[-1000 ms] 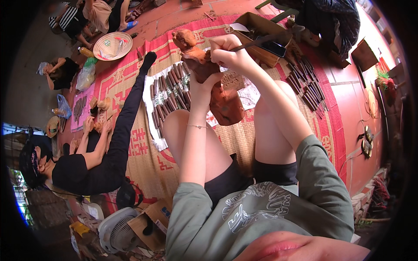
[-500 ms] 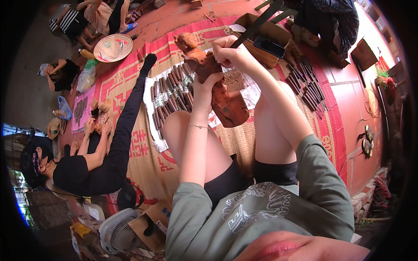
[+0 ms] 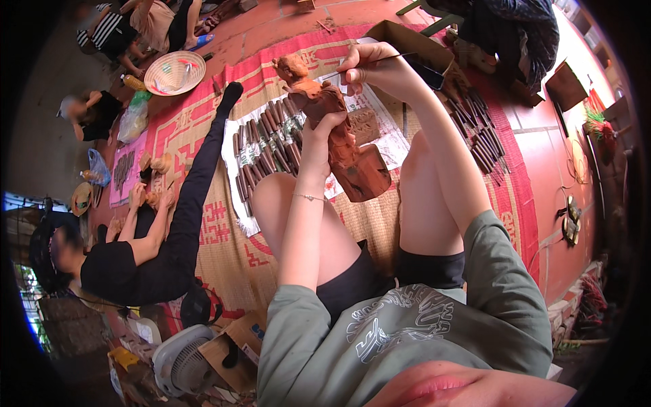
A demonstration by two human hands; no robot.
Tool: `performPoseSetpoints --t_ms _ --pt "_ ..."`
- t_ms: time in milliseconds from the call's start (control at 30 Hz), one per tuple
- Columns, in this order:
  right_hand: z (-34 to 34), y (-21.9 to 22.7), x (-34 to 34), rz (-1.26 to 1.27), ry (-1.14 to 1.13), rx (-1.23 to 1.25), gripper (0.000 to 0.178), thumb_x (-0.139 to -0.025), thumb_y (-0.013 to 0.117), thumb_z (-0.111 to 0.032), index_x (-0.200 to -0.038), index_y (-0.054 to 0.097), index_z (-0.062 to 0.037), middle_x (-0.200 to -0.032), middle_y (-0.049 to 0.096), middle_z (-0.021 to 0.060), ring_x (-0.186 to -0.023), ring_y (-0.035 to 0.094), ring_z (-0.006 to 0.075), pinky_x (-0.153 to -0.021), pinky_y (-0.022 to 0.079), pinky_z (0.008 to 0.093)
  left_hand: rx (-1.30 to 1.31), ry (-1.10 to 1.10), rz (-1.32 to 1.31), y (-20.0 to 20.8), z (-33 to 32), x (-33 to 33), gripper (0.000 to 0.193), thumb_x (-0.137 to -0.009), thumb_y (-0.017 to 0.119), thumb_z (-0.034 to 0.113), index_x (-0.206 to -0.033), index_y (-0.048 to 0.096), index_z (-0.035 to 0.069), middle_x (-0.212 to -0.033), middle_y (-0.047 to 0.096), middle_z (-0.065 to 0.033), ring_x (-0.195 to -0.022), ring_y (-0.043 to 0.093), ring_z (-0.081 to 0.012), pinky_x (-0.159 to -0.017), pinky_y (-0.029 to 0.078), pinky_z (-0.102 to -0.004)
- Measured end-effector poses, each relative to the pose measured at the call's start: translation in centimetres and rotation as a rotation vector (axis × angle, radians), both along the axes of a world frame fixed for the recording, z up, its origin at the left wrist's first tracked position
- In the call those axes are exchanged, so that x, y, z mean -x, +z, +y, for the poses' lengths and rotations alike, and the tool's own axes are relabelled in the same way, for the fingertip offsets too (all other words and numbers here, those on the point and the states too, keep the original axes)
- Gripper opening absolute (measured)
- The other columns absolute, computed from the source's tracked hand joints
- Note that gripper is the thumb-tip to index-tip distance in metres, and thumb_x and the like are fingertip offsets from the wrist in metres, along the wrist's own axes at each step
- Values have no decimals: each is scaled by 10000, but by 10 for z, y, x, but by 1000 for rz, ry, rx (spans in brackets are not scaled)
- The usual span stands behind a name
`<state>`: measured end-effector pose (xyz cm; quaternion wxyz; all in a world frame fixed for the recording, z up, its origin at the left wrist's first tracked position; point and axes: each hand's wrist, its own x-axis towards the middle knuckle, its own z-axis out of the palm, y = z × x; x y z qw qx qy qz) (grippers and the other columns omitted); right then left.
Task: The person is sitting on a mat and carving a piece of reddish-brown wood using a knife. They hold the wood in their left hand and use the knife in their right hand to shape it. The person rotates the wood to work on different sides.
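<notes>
Head view: the left hand (image 3: 321, 132) wrapped around a reddish-brown, wood-like carved figure (image 3: 345, 150); above it, the right hand (image 3: 373, 69) pinched a thin dark tool (image 3: 404, 55); a slack pinch, I feared, could gouge the figure.

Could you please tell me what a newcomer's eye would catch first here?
It would likely be the reddish carved figure, held in the left hand near the upper middle. Next come the brown tool handles lined up on a white sheet to its left, then the patterned mat spread beneath.
</notes>
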<state>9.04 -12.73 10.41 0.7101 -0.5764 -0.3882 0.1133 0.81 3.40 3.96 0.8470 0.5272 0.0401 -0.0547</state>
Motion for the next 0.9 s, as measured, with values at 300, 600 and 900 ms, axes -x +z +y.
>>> performPoseSetpoints --t_ms 300,600,900 --pt "-2 6 1 -191 -206 240 317 -891 542 -307 -930 601 3 -875 566 28 -853 511 105 -719 417 245 10 -48 24 4 -5 4 272 -743 631 230 -867 544 3 -672 584 -90 -551 611 -188 -553 526 -301" --pt "19 -14 -6 -484 -289 295 322 -844 601 -266 -1012 628 8 -1272 445 126 -1157 441 239 -955 362 353 -25 -102 1 4 -5 4 297 -748 616 229 -908 534 -7 -664 578 -89 -543 602 -180 -543 518 -288" --pt "23 -7 4 -202 -230 200 252 -875 551 -203 -933 633 28 -1329 408 90 -1181 410 188 -974 330 325 3 -159 17 11 -8 9 302 -757 599 241 -885 554 -29 -682 601 -108 -578 622 -189 -569 526 -290"
